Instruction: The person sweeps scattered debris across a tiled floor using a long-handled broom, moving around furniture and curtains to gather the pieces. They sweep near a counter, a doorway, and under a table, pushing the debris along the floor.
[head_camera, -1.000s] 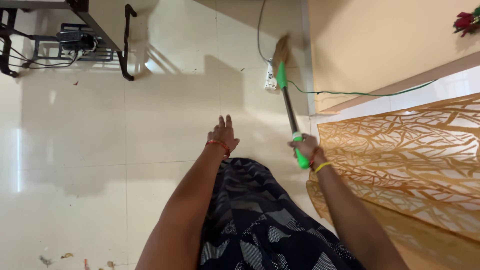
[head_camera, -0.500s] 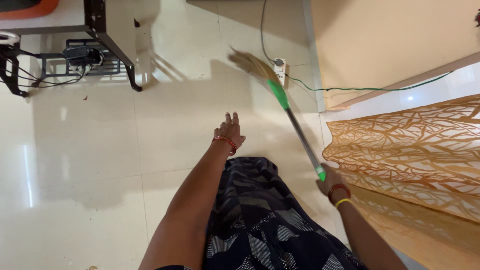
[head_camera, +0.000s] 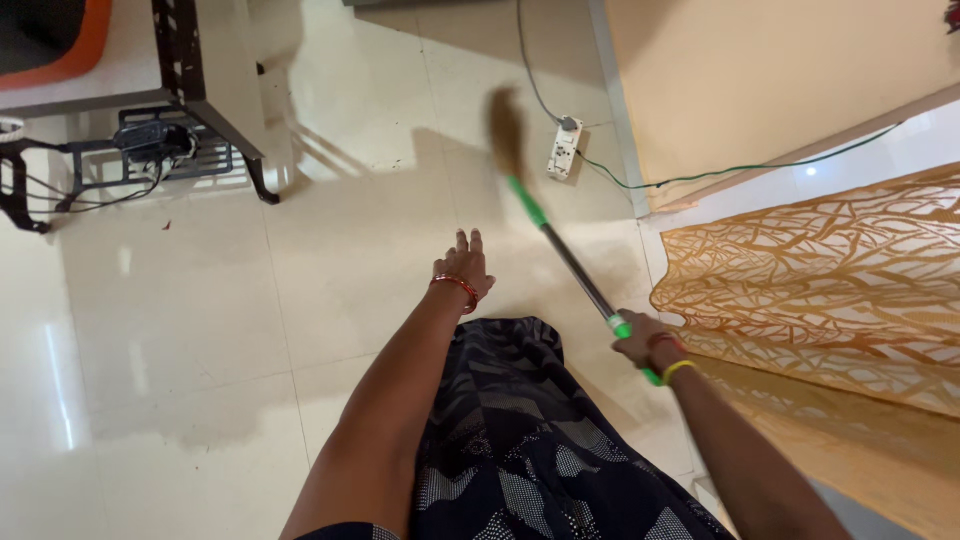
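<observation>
Here, head view: right hand (head_camera: 645, 342) closed round end of broom (head_camera: 565, 255) handle, yellow band at wrist. Broom slants up-left over tiled floor (head_camera: 200, 330); bristles blurred, near power strip (head_camera: 563, 148) by wall. Left hand (head_camera: 463, 270) held out flat, fingers straight and together, holding nothing, red bangle at wrist. Dark patterned garment (head_camera: 530, 440) between arms. Table (head_camera: 190, 70) at upper left. Orange patterned mat (head_camera: 830, 280) at right, just beside right hand.

Single head view, steeply downward onto tiled floor (head_camera: 200, 330), arms near lens.
</observation>
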